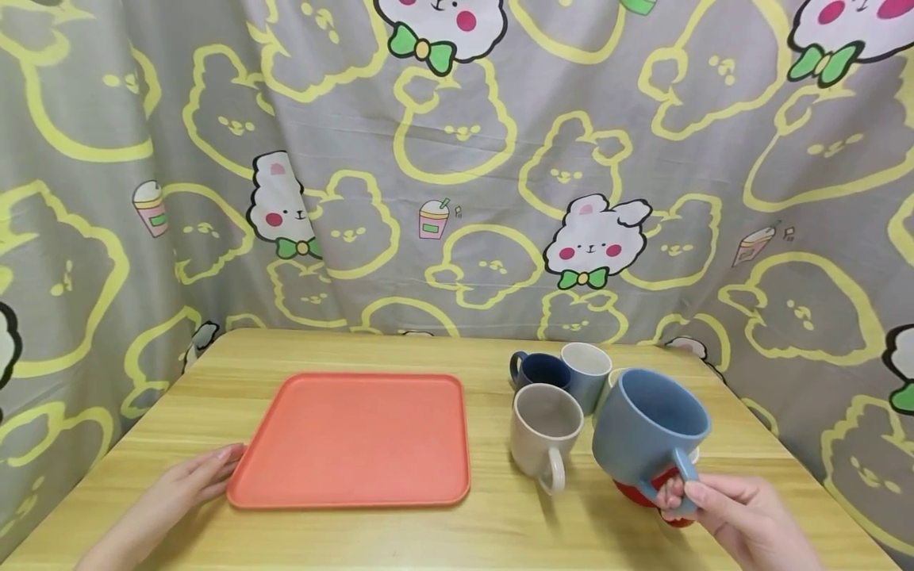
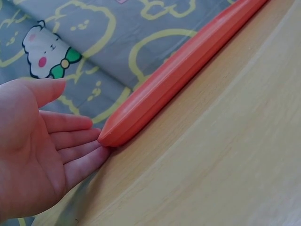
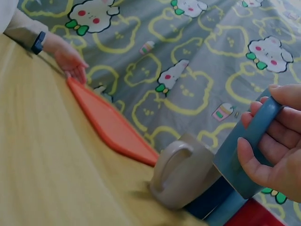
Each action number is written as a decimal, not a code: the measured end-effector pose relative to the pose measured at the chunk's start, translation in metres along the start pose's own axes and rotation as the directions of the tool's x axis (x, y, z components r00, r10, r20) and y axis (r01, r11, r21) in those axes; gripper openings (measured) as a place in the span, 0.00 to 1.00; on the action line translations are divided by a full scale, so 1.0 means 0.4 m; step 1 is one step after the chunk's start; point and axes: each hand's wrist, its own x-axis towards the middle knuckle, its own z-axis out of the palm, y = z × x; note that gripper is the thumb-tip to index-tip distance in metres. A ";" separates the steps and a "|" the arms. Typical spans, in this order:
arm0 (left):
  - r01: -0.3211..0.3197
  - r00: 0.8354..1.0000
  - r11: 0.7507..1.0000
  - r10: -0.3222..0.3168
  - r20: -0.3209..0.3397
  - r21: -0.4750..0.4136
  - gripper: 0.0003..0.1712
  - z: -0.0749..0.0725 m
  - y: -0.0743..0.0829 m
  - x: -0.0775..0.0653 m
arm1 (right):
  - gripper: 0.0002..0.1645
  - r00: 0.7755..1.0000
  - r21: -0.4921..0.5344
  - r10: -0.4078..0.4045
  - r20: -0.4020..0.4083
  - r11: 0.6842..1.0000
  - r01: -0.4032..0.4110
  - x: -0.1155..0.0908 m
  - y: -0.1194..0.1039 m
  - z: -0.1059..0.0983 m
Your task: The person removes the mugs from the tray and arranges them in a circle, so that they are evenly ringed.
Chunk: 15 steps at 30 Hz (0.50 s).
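Note:
My right hand (image 1: 743, 515) grips a blue mug (image 1: 639, 432) by its handle, holding it up over the right side of the table; in the right wrist view the fingers pass through the handle (image 3: 269, 120). Behind it a red thing (image 1: 635, 493) is mostly hidden. A beige mug (image 1: 546, 424) stands just left of the held mug, its handle toward me. At the left, my left hand (image 1: 189, 488) has its fingers extended, fingertips right at the near left corner of a coral tray (image 1: 350, 440). The left wrist view shows those fingers (image 2: 77, 141) against the tray's edge (image 2: 141, 110).
Behind the beige mug stand a dark navy mug (image 1: 543, 373) and a pale-blue mug with a white inside (image 1: 587, 377). Part of a cream cup shows beside them. A patterned curtain (image 1: 457, 159) hangs around the back and sides of the wooden table (image 1: 400, 539).

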 end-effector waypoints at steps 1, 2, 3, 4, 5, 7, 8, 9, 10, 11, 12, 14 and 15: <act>-0.003 1.000 1.000 0.003 -0.003 0.001 0.37 0.001 0.000 0.001 | 0.29 1.000 0.008 -0.003 0.011 1.000 0.003 -0.005 0.006 -0.001; -0.004 1.000 1.000 0.004 -0.007 0.000 0.37 0.001 0.001 0.001 | 0.28 1.000 0.005 -0.019 0.025 1.000 0.019 -0.008 0.013 -0.002; -0.003 1.000 1.000 0.003 -0.010 0.003 0.37 0.001 0.002 0.001 | 0.28 0.999 0.006 -0.036 0.037 0.999 0.036 -0.011 0.021 -0.002; 0.002 1.000 1.000 -0.002 -0.011 0.005 0.37 0.001 0.003 0.001 | 0.28 0.998 0.006 -0.051 0.046 0.999 0.051 -0.014 0.029 -0.003; 0.008 1.000 1.000 -0.008 -0.010 0.007 0.37 0.001 0.005 0.000 | 0.28 0.997 0.003 -0.059 0.048 0.998 0.059 -0.017 0.037 -0.003; 0.021 1.000 1.000 -0.021 -0.010 0.011 0.38 0.001 0.008 -0.001 | 0.28 0.998 0.018 -0.048 0.041 0.999 0.048 -0.024 0.051 -0.002; 0.027 1.000 1.000 -0.027 -0.009 0.013 0.38 0.001 0.010 -0.002 | 0.28 0.999 0.017 -0.040 0.034 0.999 0.039 -0.027 0.059 -0.002; 0.033 0.999 0.999 -0.033 -0.009 0.015 0.38 0.002 0.012 -0.002 | 0.28 1.000 0.021 -0.020 0.024 1.000 0.020 -0.030 0.065 -0.001; 0.037 0.999 0.999 -0.037 -0.008 0.015 0.38 0.002 0.013 -0.002 | 0.27 1.000 0.015 0.007 0.007 1.000 -0.007 -0.031 0.071 0.000; 0.041 0.999 0.999 -0.041 -0.008 0.018 0.38 0.002 0.015 -0.002 | 0.26 0.999 0.002 0.037 -0.014 0.999 -0.037 -0.033 0.077 0.001; 0.044 0.999 0.999 -0.044 -0.008 0.021 0.38 0.003 0.016 -0.003 | 0.25 0.997 -0.004 0.071 -0.035 0.997 -0.071 -0.033 0.082 0.002; 0.048 0.999 0.999 -0.048 -0.008 0.024 0.38 0.004 0.017 -0.003 | 0.23 0.985 -0.017 0.151 -0.089 0.988 -0.153 -0.033 0.092 0.005; 0.052 0.999 0.998 -0.051 -0.007 0.027 0.38 0.005 0.017 -0.004 | 0.22 0.975 -0.017 0.191 -0.116 0.981 -0.195 -0.034 0.097 0.006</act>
